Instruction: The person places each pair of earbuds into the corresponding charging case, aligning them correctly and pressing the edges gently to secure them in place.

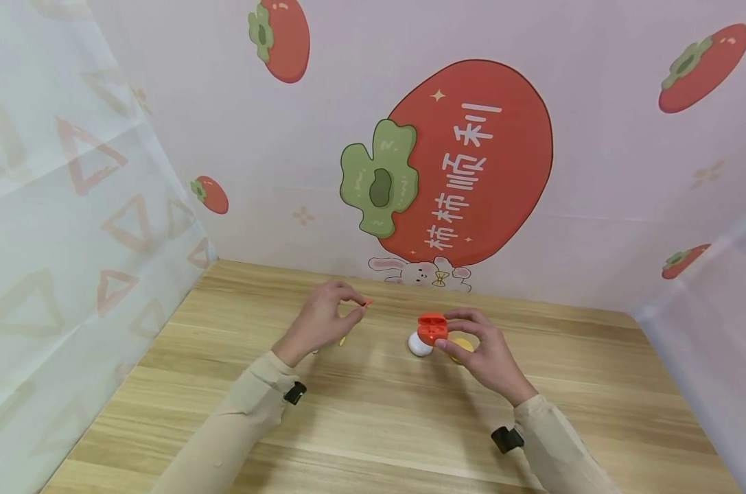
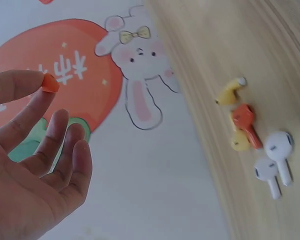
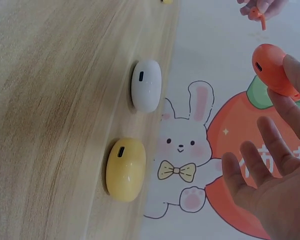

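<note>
In the head view, the left hand (image 1: 323, 319) pinches one orange earbud (image 1: 366, 302); to its right, the grip of the right hand (image 1: 488, 353) pinches one opened orange case (image 1: 433, 332). In the left wrist view, I count on the tabletop (image 2: 280, 55) two yellow earbuds (image 2: 227, 96), one loose orange earbud (image 2: 244, 118), two white earbuds (image 2: 279, 146). In the right wrist view, the pinched stem (image 3: 263, 23) points toward the case, near one white case (image 3: 148, 87), one yellow case (image 3: 126, 171).

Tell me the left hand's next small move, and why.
Probably carry the orange earbud across to the orange case. The left hand pinches the earbud apart from the case, while the right hand holds the case with its lid raised, and their colours match.
</note>
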{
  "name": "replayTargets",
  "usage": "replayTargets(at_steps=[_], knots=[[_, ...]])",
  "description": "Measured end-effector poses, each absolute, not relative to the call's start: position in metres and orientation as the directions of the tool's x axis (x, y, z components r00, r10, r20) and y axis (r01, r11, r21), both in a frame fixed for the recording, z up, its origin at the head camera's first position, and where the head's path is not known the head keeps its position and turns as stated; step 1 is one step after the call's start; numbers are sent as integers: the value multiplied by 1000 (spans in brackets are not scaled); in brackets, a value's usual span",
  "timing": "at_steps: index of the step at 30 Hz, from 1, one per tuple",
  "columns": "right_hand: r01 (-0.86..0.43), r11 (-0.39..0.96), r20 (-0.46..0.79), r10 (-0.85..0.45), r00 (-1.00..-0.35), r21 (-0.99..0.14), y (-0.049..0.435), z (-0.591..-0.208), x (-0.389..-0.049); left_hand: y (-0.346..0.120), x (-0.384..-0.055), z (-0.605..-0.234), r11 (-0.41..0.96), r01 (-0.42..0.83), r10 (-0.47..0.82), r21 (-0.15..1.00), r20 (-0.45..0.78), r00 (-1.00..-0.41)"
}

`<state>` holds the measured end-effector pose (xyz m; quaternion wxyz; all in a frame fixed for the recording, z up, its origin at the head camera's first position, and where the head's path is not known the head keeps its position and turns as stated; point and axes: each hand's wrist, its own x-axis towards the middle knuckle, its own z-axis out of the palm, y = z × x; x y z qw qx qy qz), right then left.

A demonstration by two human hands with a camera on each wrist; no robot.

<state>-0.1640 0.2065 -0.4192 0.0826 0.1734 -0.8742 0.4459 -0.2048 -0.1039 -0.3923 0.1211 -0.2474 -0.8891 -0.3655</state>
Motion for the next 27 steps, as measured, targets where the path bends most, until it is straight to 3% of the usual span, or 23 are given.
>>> replayTargets(at_steps=[11, 27], knots=[[-373, 538, 300, -222, -928, -756, 205, -419, -165, -84, -193, -381, 552, 562, 431, 616, 365, -825], [-410, 528, 332, -240, -912, -744, 197, -416, -168, -69, -187, -379, 480, 512, 526, 713, 233, -818]])
